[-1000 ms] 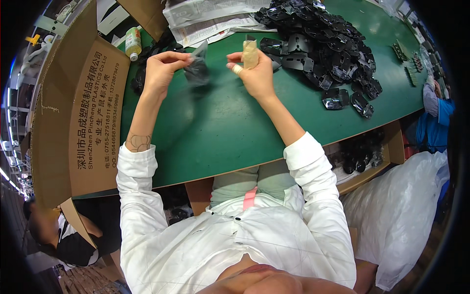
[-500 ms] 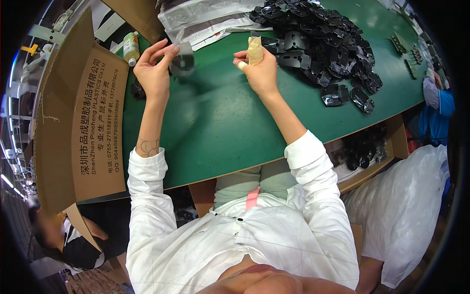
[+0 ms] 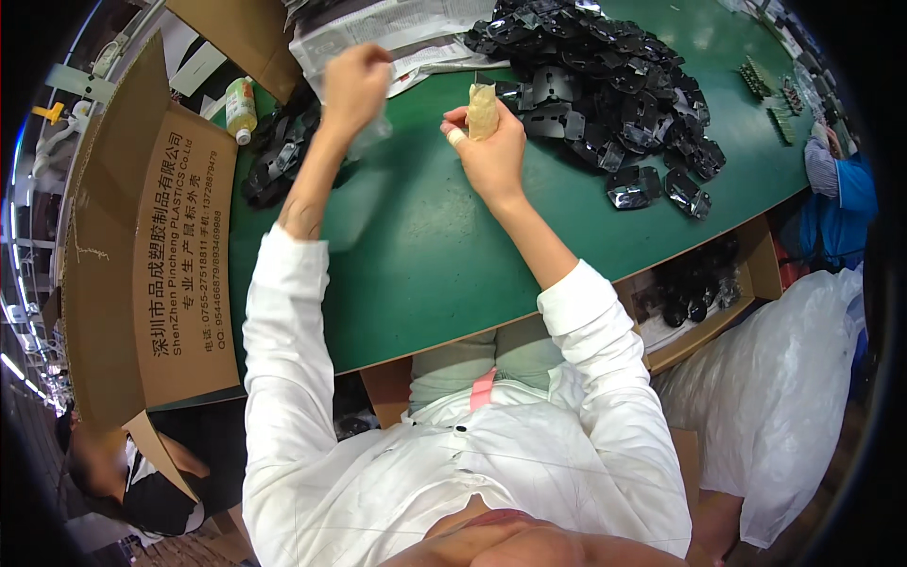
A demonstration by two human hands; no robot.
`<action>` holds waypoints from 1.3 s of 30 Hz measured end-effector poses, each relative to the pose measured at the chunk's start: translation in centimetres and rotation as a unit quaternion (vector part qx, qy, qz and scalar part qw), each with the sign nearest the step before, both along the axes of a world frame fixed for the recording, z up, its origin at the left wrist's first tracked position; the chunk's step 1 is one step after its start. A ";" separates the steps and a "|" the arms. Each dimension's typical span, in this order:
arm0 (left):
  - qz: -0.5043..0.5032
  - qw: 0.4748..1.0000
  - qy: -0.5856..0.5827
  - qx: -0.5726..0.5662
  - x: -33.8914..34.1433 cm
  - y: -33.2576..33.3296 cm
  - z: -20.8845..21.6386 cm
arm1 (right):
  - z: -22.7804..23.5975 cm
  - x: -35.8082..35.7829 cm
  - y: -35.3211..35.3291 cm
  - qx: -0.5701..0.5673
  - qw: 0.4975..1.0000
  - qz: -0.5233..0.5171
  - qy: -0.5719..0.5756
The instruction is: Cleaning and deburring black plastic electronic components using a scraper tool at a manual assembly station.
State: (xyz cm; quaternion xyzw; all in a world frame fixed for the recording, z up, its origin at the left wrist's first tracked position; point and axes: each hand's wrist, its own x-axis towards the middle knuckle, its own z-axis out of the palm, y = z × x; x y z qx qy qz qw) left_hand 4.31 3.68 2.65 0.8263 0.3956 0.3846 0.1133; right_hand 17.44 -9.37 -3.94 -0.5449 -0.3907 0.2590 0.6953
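Note:
My left hand [image 3: 355, 93] is raised over the far left of the table, its curled fingers smeared by motion. Whether it grips anything cannot be made out. Close below it, by the wrist, is a blurred clear plastic piece [image 3: 371, 137]. My right hand [image 3: 493, 151] is closed around a handle wrapped in tan tape [image 3: 482, 111], with a thin tip sticking out at its far end. Tape also covers one finger of that hand. Just right of it spreads a large heap of glossy black plastic shells [image 3: 614, 85]. More black shells [image 3: 276, 161] lie left of my left forearm.
A cardboard box [image 3: 184, 265] stands along the left of the green table [image 3: 425, 255], beside a bottle [image 3: 240, 109]. Newspaper [image 3: 425, 42] lies at the back. Right are circuit boards [image 3: 756, 80], an open carton of black parts [image 3: 694, 293], a plastic bag [image 3: 756, 369] and another person's sleeve [image 3: 841, 184].
My left hand has moved up and away, from beside a dark, clear-looking piece to above the newspaper's edge. More black shells show at the left. My right hand keeps its hold.

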 end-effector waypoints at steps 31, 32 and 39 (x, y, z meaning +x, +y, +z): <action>-0.043 0.975 0.200 0.085 7.6 11.5 -7.7 | 0.6 1.3 0.4 0.019 0.995 -0.050 0.088; -0.063 0.978 0.189 0.067 7.1 11.5 -7.9 | 0.6 1.2 0.4 0.018 0.995 -0.050 0.088; -0.015 0.974 0.215 0.073 10.2 10.4 -8.2 | 0.3 1.5 0.7 0.022 0.995 -0.055 0.083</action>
